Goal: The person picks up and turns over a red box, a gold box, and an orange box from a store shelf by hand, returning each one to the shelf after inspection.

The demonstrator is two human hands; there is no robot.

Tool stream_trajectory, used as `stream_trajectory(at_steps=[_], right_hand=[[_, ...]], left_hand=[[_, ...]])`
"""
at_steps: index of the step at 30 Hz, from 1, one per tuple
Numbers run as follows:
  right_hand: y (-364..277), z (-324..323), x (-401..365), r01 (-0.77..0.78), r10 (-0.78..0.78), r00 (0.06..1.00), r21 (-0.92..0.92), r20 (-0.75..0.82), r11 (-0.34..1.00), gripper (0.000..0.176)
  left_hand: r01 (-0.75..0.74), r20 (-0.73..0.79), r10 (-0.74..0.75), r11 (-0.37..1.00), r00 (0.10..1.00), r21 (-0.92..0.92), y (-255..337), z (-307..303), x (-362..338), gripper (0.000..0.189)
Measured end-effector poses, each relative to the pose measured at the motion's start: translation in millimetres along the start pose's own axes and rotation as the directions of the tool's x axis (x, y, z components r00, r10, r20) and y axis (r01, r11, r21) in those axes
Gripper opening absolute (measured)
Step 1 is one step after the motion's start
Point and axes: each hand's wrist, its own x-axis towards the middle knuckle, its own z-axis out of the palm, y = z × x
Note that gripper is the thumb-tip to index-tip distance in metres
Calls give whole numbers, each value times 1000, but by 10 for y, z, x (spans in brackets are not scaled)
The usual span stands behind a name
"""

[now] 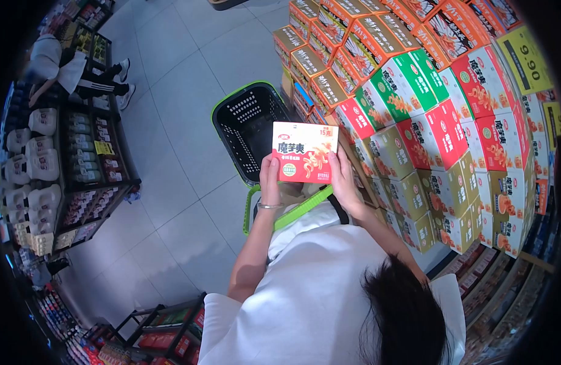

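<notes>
Between my two hands I hold a red and white snack box (305, 152) with its printed front facing up toward me. My left hand (270, 181) grips the box's left edge, and a bracelet circles that wrist. On the opposite edge, my right hand (344, 179) closes around the lower right side. Beneath and beyond the box is a black shopping basket (247, 103) with a green rim, its visible inside dark. The basket's green handle (305, 208) lies across in front of my body, below my hands.
A tall stack of snack boxes (408, 91) in red, green, gold and orange rises close on my right, with yellow price signs (524, 58). Shelves of bottles (43, 155) stand left, near another person (67, 70). Tiled floor (171, 140) runs between. A low rack (164, 334) is behind.
</notes>
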Motion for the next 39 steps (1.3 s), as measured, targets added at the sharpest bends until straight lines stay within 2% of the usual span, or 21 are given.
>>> stream_trajectory(at_steps=[9,16,23,30,35,39], right_hand=[[24,7,-4,0,0,1000,22,-4,1000,46],[31,23,-18,56,-56,998,67,-3,996,45],[74,41,-31,126,-125,992,68,-18,990,46],[53,28,-52,79,-79,997,41,-9,996,46],[47,48,-47,135,-133,991,53,-31,989,46],[22,46,-53,117,-115,993,55,-28,992,46]], left_hand=[[12,-22,-12,1000,1000,9,4,-15,-9,37],[-3,8,3,997,1000,78,-33,-63,-13,46],[-39,-26,40,998,999,55,-48,-47,-33,43],[-39,-31,41,998,999,49,-48,-45,-39,43],[-52,-23,54,997,998,62,-55,-57,-32,43],[-57,-29,59,996,998,65,-60,-59,-30,43]])
